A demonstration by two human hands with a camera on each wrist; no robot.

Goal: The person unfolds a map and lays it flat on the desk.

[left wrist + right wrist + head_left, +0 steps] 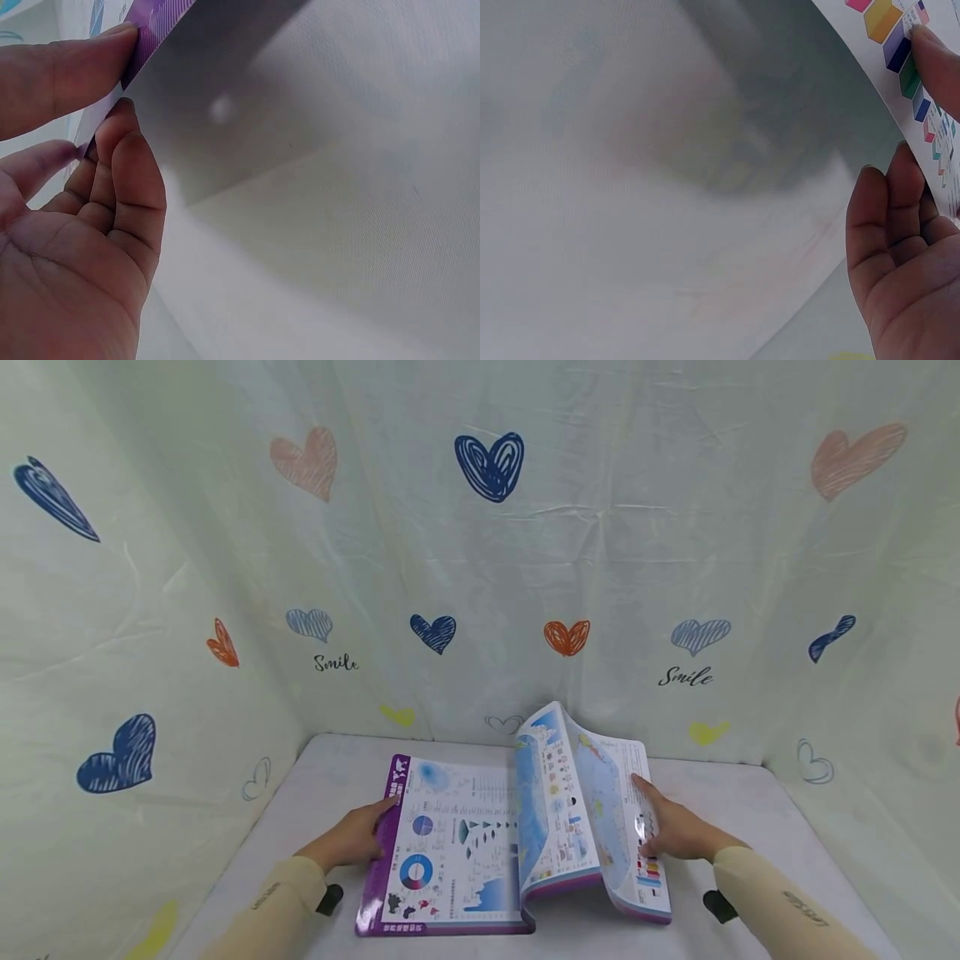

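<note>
both hands pinch a purple-edged folding map sheet (450, 860) by its opposite sides.
the sheet sits mid-table, part unfolded on the white tabletop (727, 797), its chart panel to the left and its map panels rising in a fold toward the right; the left hand (351, 837) has its thumb over the purple border and curled fingers beneath, nearly closed on that edge; the right hand (678, 828) grips the right edge likewise, thumb above, fingers below; behind hangs a pale heart-print curtain (600, 552).
</note>
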